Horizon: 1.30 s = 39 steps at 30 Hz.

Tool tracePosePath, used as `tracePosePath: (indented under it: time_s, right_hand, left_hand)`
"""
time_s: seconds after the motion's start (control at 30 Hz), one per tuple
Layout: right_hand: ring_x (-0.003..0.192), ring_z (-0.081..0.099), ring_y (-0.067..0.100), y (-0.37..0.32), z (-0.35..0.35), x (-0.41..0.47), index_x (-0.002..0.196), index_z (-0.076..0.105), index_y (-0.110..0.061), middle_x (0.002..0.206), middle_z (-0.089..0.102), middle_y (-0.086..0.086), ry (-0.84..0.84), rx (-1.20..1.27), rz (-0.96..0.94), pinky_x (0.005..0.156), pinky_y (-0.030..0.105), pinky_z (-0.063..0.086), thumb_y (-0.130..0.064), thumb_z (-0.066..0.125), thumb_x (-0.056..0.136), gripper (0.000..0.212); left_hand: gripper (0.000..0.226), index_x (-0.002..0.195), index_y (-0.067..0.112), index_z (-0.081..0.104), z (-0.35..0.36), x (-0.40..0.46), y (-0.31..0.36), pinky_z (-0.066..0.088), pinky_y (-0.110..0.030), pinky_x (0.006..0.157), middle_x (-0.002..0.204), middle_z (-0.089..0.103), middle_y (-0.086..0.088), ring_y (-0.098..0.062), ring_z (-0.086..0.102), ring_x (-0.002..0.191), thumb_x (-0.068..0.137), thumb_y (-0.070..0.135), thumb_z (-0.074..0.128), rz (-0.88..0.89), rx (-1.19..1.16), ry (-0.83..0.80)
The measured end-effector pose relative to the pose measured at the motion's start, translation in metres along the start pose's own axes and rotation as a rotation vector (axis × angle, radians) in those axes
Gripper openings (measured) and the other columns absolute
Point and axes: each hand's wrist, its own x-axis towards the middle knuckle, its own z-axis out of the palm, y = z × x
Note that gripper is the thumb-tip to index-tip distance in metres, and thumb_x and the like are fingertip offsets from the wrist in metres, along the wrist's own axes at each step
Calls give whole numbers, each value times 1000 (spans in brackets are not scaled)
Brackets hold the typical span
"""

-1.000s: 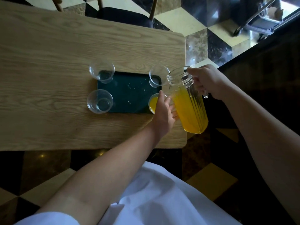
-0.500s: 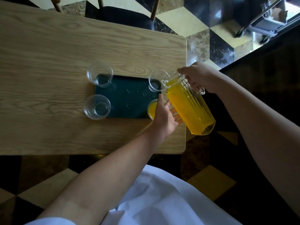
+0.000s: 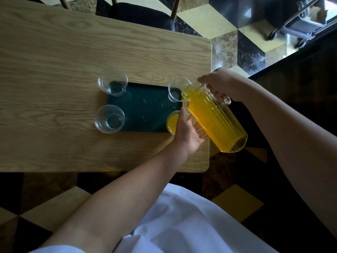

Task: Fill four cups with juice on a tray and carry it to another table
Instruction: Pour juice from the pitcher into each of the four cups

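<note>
A dark green tray [image 3: 145, 110] lies on the wooden table [image 3: 73, 52] with a clear cup at each corner. The near right cup [image 3: 172, 122] holds orange juice. The far right cup [image 3: 177, 88], the far left cup [image 3: 112, 81] and the near left cup [image 3: 109, 119] are empty. My right hand [image 3: 221, 84] grips the handle of a ribbed glass pitcher [image 3: 215, 115] full of juice, tilted with its spout over the far right cup. My left hand [image 3: 188, 132] supports the pitcher from below, beside the filled cup.
A dark chair [image 3: 142, 17] stands at the table's far side. A wheeled metal cart [image 3: 299, 24] is at the upper right on the checkered floor [image 3: 228, 30]. The table's right edge runs just past the tray. White clothing [image 3: 182, 225] fills the bottom.
The pitcher has tipped further over, its spout moving from above the filled near right cup to the far right cup. My left hand stays under the pitcher.
</note>
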Motion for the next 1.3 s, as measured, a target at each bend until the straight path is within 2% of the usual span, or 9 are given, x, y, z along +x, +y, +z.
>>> tracePosePath:
  time_s: [0.17,0.3,0.47,0.73,1.0,1.2,1.3]
  right_hand:
    - [41,34,17,-1,1,2,64,44,-13,53,39,4,-8,0,19,40,20,28,-33,57,93,38]
    - [43,32,18,-3,2,4,63,42,-12,54,37,5,-17,6,26,40,20,27,-32,57,94,40]
    - [44,32,18,-4,1,6,64,43,-13,54,37,5,-30,16,34,43,23,27,-34,57,94,39]
    - [44,31,16,-6,2,7,66,43,-14,56,37,4,-42,22,56,45,22,27,-34,57,95,38]
    - [41,32,17,-5,3,5,74,50,-13,56,39,3,-51,8,12,43,22,27,-31,56,92,27]
    - [44,33,17,-2,3,7,93,57,-10,59,39,4,-45,40,3,45,24,28,-32,57,92,23]
    - [45,33,17,0,3,7,92,57,-10,59,39,4,-46,58,12,47,26,28,-33,58,92,23]
  left_hand:
    - [76,155,29,34,0,0,0,26,-64,116,155,40,-19,-42,39,140,94,74,30,-12,-21,9]
    - [71,151,27,38,1,-3,0,28,-63,115,140,48,-17,-42,41,137,97,71,28,-11,-40,-19]
    - [73,154,27,35,2,-4,2,26,-64,116,155,40,-19,-43,38,141,97,71,27,-22,-44,-27]
    - [78,156,30,33,-3,0,1,19,-67,118,160,34,-19,-44,34,144,93,76,29,-25,-53,-11]
    - [80,158,29,29,-2,-3,2,22,-63,115,162,30,-19,-43,32,146,93,76,26,-25,-60,-19]
    - [80,159,30,25,0,-7,2,22,-64,115,163,27,-20,-44,30,146,94,76,25,-31,-50,-20]
    - [79,159,29,25,1,-10,2,23,-63,115,162,28,-20,-44,31,146,95,75,25,-32,-40,-25]
